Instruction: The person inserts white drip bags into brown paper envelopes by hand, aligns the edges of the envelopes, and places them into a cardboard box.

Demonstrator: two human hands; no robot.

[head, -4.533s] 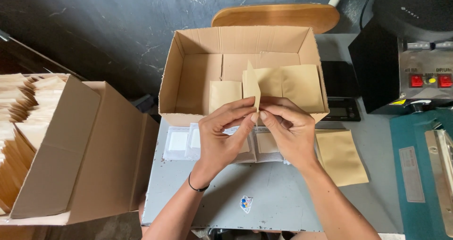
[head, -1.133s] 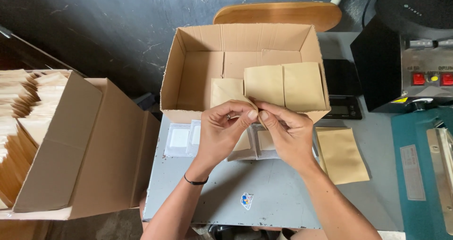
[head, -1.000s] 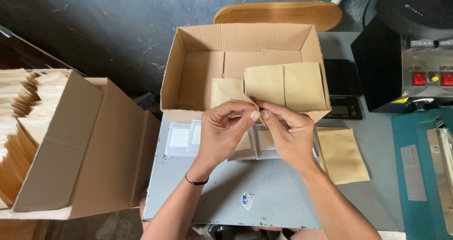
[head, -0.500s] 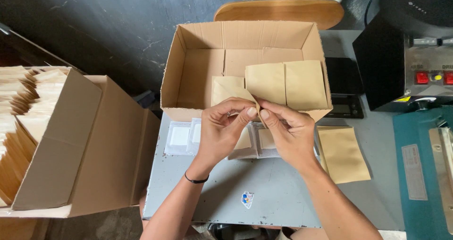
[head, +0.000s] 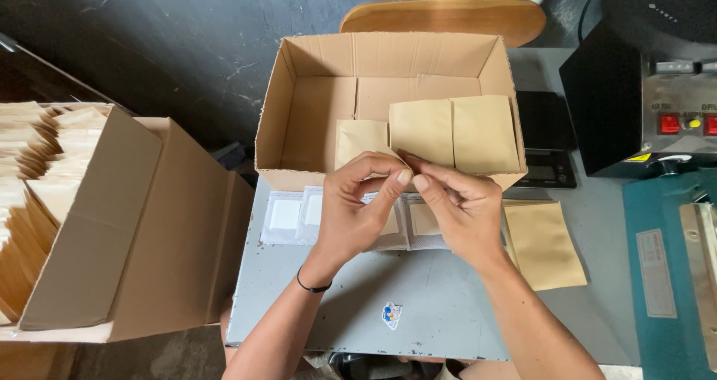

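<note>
A small brown paper pouch (head: 361,142) stands at the front wall of the open cardboard box (head: 299,111), pinched at its top edge by both hands — the left hand (head: 358,212) curled, thumb and forefinger closed on it, the right hand (head: 459,208) meeting it fingertip to fingertip. Two taller pouches (head: 455,130) lean just beside it; white sachets (head: 287,215) lie on the grey table (head: 433,313) beneath the hands.

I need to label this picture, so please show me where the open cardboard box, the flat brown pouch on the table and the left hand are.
open cardboard box (head: 308,118): head view, inner left wall.
flat brown pouch (head: 544,244): head view, middle of its face.
left hand (head: 357,215): head view, back of hand.
</note>
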